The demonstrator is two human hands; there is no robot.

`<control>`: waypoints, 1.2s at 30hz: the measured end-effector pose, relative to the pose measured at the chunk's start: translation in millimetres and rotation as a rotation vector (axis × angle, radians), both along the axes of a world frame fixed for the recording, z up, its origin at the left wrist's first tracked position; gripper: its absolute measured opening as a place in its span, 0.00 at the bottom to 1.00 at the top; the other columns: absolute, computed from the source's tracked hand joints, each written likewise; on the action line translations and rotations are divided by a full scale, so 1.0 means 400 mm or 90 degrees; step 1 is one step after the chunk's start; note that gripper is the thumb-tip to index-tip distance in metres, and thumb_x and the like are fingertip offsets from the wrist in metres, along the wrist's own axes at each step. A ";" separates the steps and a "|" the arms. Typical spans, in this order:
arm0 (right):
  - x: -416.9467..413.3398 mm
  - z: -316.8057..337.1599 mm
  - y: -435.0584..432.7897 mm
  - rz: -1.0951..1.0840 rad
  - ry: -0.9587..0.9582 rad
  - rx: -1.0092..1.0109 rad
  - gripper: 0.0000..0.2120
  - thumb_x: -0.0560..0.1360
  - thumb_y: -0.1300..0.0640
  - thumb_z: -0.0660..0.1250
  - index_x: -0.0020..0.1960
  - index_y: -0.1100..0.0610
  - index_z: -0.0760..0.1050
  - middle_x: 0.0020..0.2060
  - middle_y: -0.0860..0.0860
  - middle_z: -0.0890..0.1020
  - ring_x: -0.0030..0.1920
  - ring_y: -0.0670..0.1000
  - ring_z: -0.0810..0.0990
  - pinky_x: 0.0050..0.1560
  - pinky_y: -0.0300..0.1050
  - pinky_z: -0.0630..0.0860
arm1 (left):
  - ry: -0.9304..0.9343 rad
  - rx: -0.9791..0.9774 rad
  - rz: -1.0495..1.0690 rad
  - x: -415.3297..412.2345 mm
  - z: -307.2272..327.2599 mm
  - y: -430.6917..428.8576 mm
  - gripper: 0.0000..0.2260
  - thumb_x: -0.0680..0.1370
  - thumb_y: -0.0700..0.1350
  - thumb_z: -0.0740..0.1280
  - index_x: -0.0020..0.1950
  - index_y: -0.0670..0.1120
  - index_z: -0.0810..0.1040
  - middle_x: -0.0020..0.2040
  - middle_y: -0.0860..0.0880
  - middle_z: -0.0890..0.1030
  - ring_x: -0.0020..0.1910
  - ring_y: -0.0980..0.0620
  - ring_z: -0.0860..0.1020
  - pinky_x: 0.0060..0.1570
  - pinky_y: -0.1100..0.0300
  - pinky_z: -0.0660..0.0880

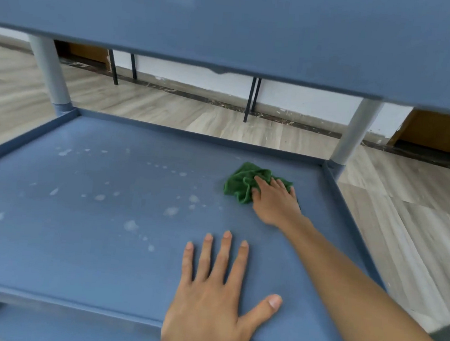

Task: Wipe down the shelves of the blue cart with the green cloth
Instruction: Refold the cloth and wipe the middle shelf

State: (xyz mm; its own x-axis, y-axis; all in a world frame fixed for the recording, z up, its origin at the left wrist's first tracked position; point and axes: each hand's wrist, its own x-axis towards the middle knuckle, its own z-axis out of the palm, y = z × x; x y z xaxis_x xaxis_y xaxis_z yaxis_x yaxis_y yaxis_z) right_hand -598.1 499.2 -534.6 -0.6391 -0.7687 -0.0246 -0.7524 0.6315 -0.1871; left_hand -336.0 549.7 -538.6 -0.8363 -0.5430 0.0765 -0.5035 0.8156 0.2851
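The blue cart's middle shelf [88,239] fills the view, with several pale dried spots across its left and centre. The crumpled green cloth [240,183] lies near the shelf's far right corner. My right hand [275,202] presses on the cloth with fingers laid over it, the arm reaching in from the lower right. Near the front edge, my left hand [211,301] lies flat on the shelf with fingers spread, holding nothing. The top shelf [233,20] hangs overhead across the upper view.
Two grey posts, the left post [48,76] and the right post [355,130], stand at the shelf's far corners. A raised rim [352,210] runs round the shelf. A lower shelf [65,331] shows below the front edge. Wood-look floor and thin black furniture legs [251,98] lie beyond.
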 end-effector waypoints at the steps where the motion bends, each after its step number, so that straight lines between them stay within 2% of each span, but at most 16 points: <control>1: -0.025 0.003 -0.039 -0.006 -0.003 0.000 0.27 0.84 0.45 0.47 0.82 0.48 0.55 0.81 0.55 0.60 0.81 0.58 0.56 0.80 0.63 0.48 | -0.021 0.015 -0.004 0.000 0.007 0.003 0.44 0.75 0.76 0.38 0.81 0.51 0.59 0.81 0.46 0.56 0.79 0.37 0.53 0.73 0.40 0.46; 2: -0.047 0.007 -0.078 -0.015 -0.004 -0.003 0.27 0.84 0.45 0.47 0.82 0.48 0.55 0.80 0.56 0.61 0.80 0.58 0.56 0.80 0.63 0.48 | -0.021 0.008 -0.011 -0.001 0.009 0.003 0.43 0.76 0.75 0.40 0.78 0.48 0.68 0.78 0.44 0.65 0.76 0.36 0.62 0.70 0.39 0.52; 4: -0.082 0.017 -0.141 -0.034 -0.006 -0.006 0.26 0.84 0.46 0.47 0.81 0.48 0.57 0.79 0.56 0.63 0.79 0.59 0.59 0.79 0.64 0.50 | -0.007 -0.017 -0.021 -0.009 0.007 -0.003 0.42 0.77 0.73 0.42 0.72 0.47 0.76 0.73 0.43 0.73 0.70 0.36 0.72 0.65 0.38 0.58; 7: -0.117 0.026 -0.200 -0.056 -0.015 -0.010 0.25 0.83 0.46 0.47 0.79 0.48 0.60 0.77 0.57 0.67 0.78 0.60 0.62 0.78 0.65 0.53 | 0.001 -0.018 0.001 -0.026 -0.001 -0.013 0.42 0.76 0.74 0.43 0.67 0.47 0.81 0.68 0.43 0.78 0.65 0.36 0.77 0.62 0.37 0.62; 10: -0.128 0.021 -0.223 -0.071 -0.014 -0.025 0.25 0.83 0.46 0.47 0.78 0.48 0.63 0.76 0.57 0.69 0.77 0.60 0.63 0.78 0.64 0.54 | 0.021 -0.043 0.034 -0.032 -0.008 -0.013 0.42 0.76 0.75 0.44 0.65 0.47 0.83 0.67 0.43 0.79 0.63 0.36 0.78 0.61 0.36 0.63; 16: -0.086 0.019 -0.158 -0.037 -0.022 -0.039 0.21 0.83 0.46 0.48 0.72 0.49 0.69 0.71 0.55 0.74 0.71 0.59 0.71 0.73 0.62 0.64 | -0.006 -0.035 0.029 -0.017 0.011 -0.014 0.42 0.77 0.73 0.41 0.69 0.47 0.79 0.71 0.43 0.76 0.68 0.37 0.74 0.62 0.37 0.59; 19: -0.029 0.019 -0.071 0.001 -0.020 -0.022 0.25 0.83 0.42 0.48 0.77 0.48 0.65 0.75 0.53 0.70 0.75 0.58 0.67 0.75 0.61 0.61 | 0.008 -0.020 0.025 -0.007 0.020 -0.009 0.42 0.77 0.73 0.40 0.74 0.48 0.74 0.75 0.43 0.71 0.73 0.36 0.68 0.66 0.37 0.55; 20: -0.002 0.017 -0.036 0.010 -0.018 -0.018 0.27 0.82 0.39 0.48 0.79 0.46 0.62 0.77 0.53 0.68 0.77 0.57 0.65 0.77 0.60 0.59 | 0.012 0.001 0.022 -0.006 0.020 -0.011 0.43 0.76 0.75 0.37 0.78 0.50 0.68 0.79 0.44 0.64 0.77 0.36 0.61 0.69 0.38 0.50; 21: 0.026 0.016 0.005 0.019 -0.014 -0.017 0.30 0.81 0.36 0.48 0.80 0.45 0.60 0.78 0.52 0.66 0.78 0.56 0.63 0.78 0.60 0.58 | 0.032 0.002 0.020 -0.005 0.016 -0.010 0.45 0.72 0.77 0.34 0.81 0.54 0.57 0.82 0.47 0.53 0.80 0.38 0.49 0.72 0.39 0.43; 22: 0.055 0.017 0.044 0.029 -0.007 -0.016 0.32 0.80 0.33 0.48 0.80 0.44 0.59 0.78 0.52 0.65 0.79 0.56 0.62 0.78 0.59 0.57 | 0.037 0.008 0.019 -0.002 0.010 -0.011 0.47 0.68 0.79 0.29 0.82 0.57 0.45 0.82 0.51 0.41 0.80 0.42 0.37 0.74 0.40 0.35; 23: 0.084 0.019 0.088 0.040 0.000 -0.013 0.34 0.78 0.30 0.48 0.80 0.44 0.59 0.79 0.51 0.65 0.79 0.55 0.61 0.78 0.58 0.56 | 0.039 0.021 0.021 0.003 0.007 -0.009 0.47 0.65 0.79 0.26 0.80 0.60 0.37 0.80 0.54 0.33 0.78 0.48 0.29 0.73 0.41 0.29; 24: 0.112 0.022 0.132 0.051 0.007 -0.006 0.35 0.77 0.28 0.48 0.80 0.43 0.58 0.79 0.50 0.64 0.79 0.54 0.61 0.79 0.57 0.56 | 0.045 0.023 0.029 0.007 0.005 -0.010 0.46 0.63 0.79 0.24 0.79 0.61 0.33 0.78 0.56 0.29 0.76 0.52 0.25 0.73 0.43 0.26; 26: 0.164 0.030 0.217 0.064 0.018 0.007 0.35 0.77 0.28 0.49 0.80 0.42 0.57 0.80 0.49 0.63 0.80 0.53 0.59 0.79 0.54 0.54 | 0.074 0.039 0.053 0.013 0.010 -0.012 0.45 0.64 0.78 0.24 0.79 0.62 0.35 0.78 0.59 0.29 0.75 0.56 0.25 0.72 0.46 0.25; 29: 0.240 0.047 0.338 0.077 0.009 0.015 0.34 0.78 0.29 0.49 0.81 0.41 0.56 0.81 0.46 0.60 0.81 0.50 0.56 0.80 0.51 0.51 | 0.127 0.078 0.080 0.020 0.014 -0.012 0.46 0.66 0.79 0.27 0.81 0.62 0.42 0.80 0.59 0.34 0.76 0.58 0.28 0.73 0.49 0.26; 33: 0.348 0.050 0.487 0.067 -0.040 0.046 0.36 0.75 0.26 0.38 0.81 0.35 0.48 0.83 0.42 0.50 0.82 0.44 0.45 0.81 0.47 0.40 | 0.149 0.100 0.080 0.021 0.016 -0.009 0.46 0.67 0.79 0.29 0.81 0.61 0.47 0.82 0.57 0.40 0.77 0.59 0.30 0.74 0.50 0.26; 36: 0.418 0.045 0.560 0.068 -0.028 0.088 0.36 0.68 0.24 0.30 0.77 0.27 0.37 0.82 0.41 0.42 0.81 0.42 0.38 0.78 0.46 0.33 | 0.161 0.118 0.077 0.023 0.017 -0.007 0.45 0.68 0.80 0.30 0.81 0.62 0.47 0.82 0.58 0.40 0.77 0.59 0.30 0.74 0.48 0.27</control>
State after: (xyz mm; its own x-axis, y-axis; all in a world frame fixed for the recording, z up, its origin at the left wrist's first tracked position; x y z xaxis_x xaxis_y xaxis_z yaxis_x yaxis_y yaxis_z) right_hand -430.8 723.0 -516.8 -0.5495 -0.8199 -0.1605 -0.8099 0.5700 -0.1383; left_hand -326.6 546.7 -531.8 -0.7320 -0.6613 0.1637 -0.4879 0.6766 0.5516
